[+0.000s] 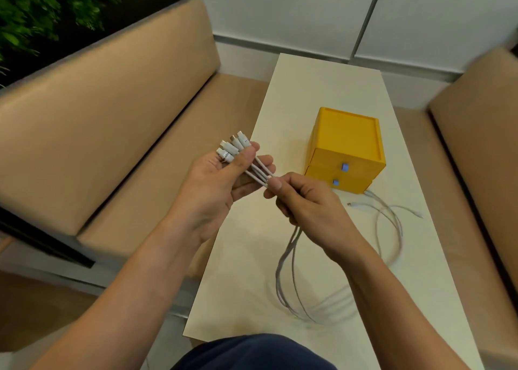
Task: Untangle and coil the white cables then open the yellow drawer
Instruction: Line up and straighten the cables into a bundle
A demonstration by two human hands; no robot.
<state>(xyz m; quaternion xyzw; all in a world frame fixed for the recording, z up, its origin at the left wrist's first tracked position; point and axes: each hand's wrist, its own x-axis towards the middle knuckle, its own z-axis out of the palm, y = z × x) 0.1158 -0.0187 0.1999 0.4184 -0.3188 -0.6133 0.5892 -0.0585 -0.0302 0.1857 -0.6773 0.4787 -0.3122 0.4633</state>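
**Currently: 4 cable ends in hand, both drawers closed**

The white cables (259, 170) run as 4 strands side by side between the 2 hands, held above the table's left edge. Long axis is diagonal: the 4 plugs (232, 146) point up and to the far left, and the strands run down to the near right.

The left hand (215, 184) is palm up, thumb pressing the plug ends against its fingers. The right hand (305, 201) has its fingers curled round the bundle, thumb and forefinger pinching it.

Below the right hand the slack drops in blurred loops onto the white table (322, 83). 2 loose ends (350, 204) lie on it near the box.

The yellow drawer unit (347, 137) sits further back on the table with 2 stacked drawers, both closed, and 2 blue knobs (344, 167) facing the person.

2 tan benches (112, 117) flank the table. Green foliage (42, 5) is at top left.
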